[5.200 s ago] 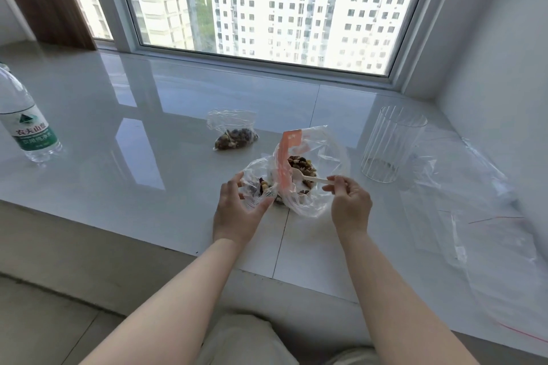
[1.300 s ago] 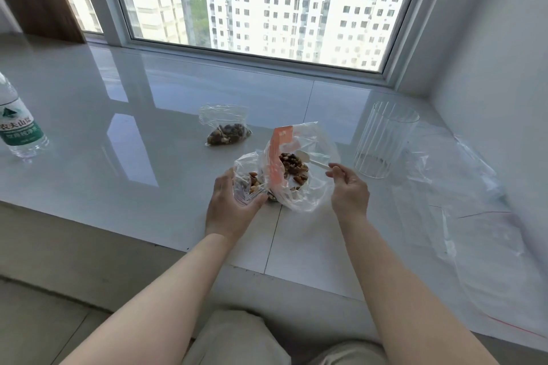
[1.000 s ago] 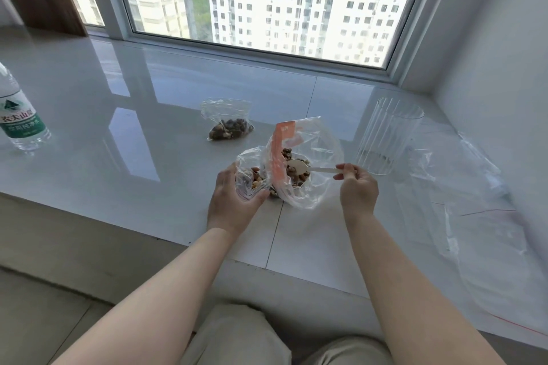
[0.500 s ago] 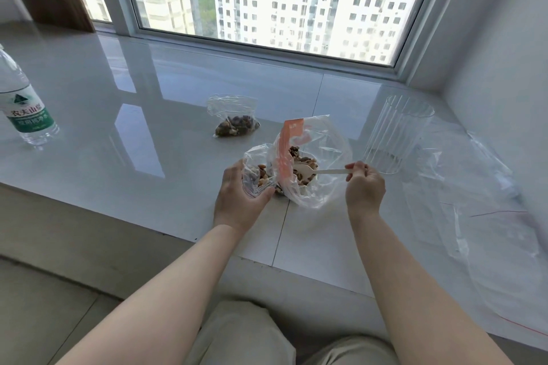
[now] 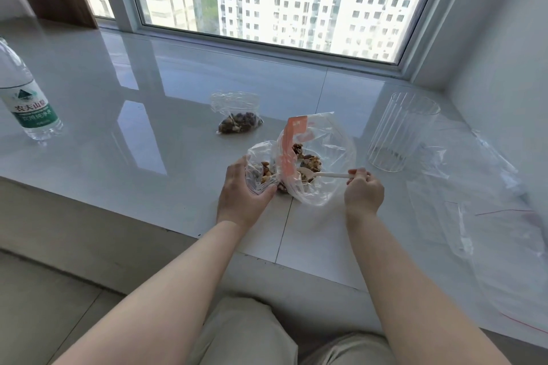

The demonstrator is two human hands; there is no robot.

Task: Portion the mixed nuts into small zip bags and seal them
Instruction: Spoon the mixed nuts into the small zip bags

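Note:
My left hand (image 5: 241,195) grips a small clear zip bag (image 5: 261,167) with a few nuts in it, held open on the white sill. Right beside it stands the large clear bag of mixed nuts (image 5: 323,163) with an orange label strip. My right hand (image 5: 363,191) pinches the handle of a white plastic spoon (image 5: 321,175), whose bowl lies inside the large bag among the nuts. A filled small bag of nuts (image 5: 237,118) lies farther back on the sill.
A ribbed clear plastic cup (image 5: 400,133) stands to the right of the large bag. Several empty zip bags (image 5: 480,201) are spread along the right, near the wall. A water bottle (image 5: 25,104) stands at far left. The sill's front edge runs just below my hands.
The spoon has gone from the upper part of the large bag down into the nuts. My left hand has kept its hold on the small bag. The camera view shifted slightly.

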